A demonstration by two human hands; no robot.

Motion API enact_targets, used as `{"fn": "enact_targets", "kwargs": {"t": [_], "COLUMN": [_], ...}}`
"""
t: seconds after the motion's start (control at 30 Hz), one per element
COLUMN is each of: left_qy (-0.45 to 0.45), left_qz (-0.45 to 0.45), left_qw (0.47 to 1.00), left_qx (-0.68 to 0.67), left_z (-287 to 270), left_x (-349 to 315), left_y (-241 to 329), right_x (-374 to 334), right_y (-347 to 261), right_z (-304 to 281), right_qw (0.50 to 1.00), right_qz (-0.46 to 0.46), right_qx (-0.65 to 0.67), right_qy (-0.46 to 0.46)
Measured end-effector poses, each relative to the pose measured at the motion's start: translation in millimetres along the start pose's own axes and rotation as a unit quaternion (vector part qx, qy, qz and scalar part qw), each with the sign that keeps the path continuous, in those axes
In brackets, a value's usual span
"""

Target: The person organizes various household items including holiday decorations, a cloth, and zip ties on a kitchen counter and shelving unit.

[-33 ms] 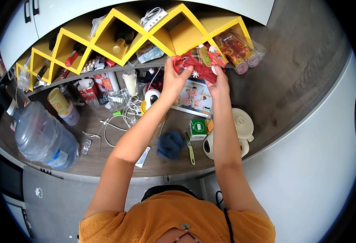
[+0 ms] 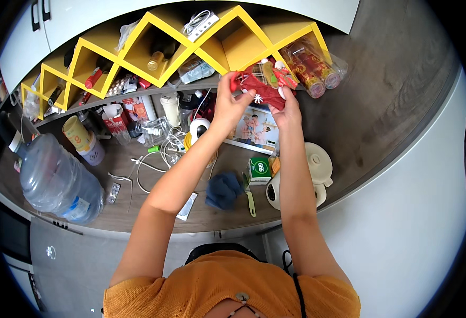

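A red cloth Christmas decoration (image 2: pixel 258 86) is held up between my hands in front of the yellow shelf. It has a plaid patch, a white snowflake and a small stuffed figure at its far right. My left hand (image 2: pixel 230 107) is closed on its left side, thumb beside the snowflake. At the lower right edge, my right hand (image 2: pixel 287 109) pinches the cloth. Just below stands a framed photo (image 2: pixel 254 129), partly covered by my hands and forearms.
The yellow zigzag shelf (image 2: pixel 196 46) holds bottles, a power strip and red-gold cans (image 2: pixel 317 74). On the counter are a large water jug (image 2: pixel 58 177), white cables (image 2: pixel 172 146), a blue cloth (image 2: pixel 223 191), a knife (image 2: pixel 251 203), a green box (image 2: pixel 259 170) and a cream kettle (image 2: pixel 319 163).
The cloth decoration has shifted very slightly to the right, with my left fingers moving a little over its left side. My right hand keeps its hold.
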State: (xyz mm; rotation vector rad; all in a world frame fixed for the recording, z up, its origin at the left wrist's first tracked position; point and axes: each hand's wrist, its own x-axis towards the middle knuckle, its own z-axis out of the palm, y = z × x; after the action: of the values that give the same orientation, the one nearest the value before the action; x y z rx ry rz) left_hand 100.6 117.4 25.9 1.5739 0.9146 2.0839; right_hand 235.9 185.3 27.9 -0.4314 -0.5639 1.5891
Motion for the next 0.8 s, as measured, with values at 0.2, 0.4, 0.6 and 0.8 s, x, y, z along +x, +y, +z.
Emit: {"fn": "enact_targets", "kwargs": {"t": [0.2,0.4,0.6,0.8], "left_qy": [-0.125,-0.126,-0.079,-0.09], "left_qz": [0.074,0.097,0.107,0.142], "left_qw": [0.97,0.943,0.935,0.95], "left_qx": [0.193,0.293,0.328,0.262], "left_z": [-5.9,0.2,3.4,-8.8], "left_x": [8.6,13.4,12.9,2.5], "left_y": [10.8,5.6,-5.1,-8.0], "right_x": [3.3,22.9,1.9,-36.9], "right_y": [9.4,-3.0,-5.0,-7.6], "right_z": [6.5,4.1,11.8,-11.0], "right_qw": [0.997,0.994,0.99,0.992], "right_qz": [-0.074,-0.047,-0.029,-0.024], "right_qx": [-0.027,-0.096,-0.128,-0.031], "right_qy": [-0.002,0.026,0.045,-0.12]}}
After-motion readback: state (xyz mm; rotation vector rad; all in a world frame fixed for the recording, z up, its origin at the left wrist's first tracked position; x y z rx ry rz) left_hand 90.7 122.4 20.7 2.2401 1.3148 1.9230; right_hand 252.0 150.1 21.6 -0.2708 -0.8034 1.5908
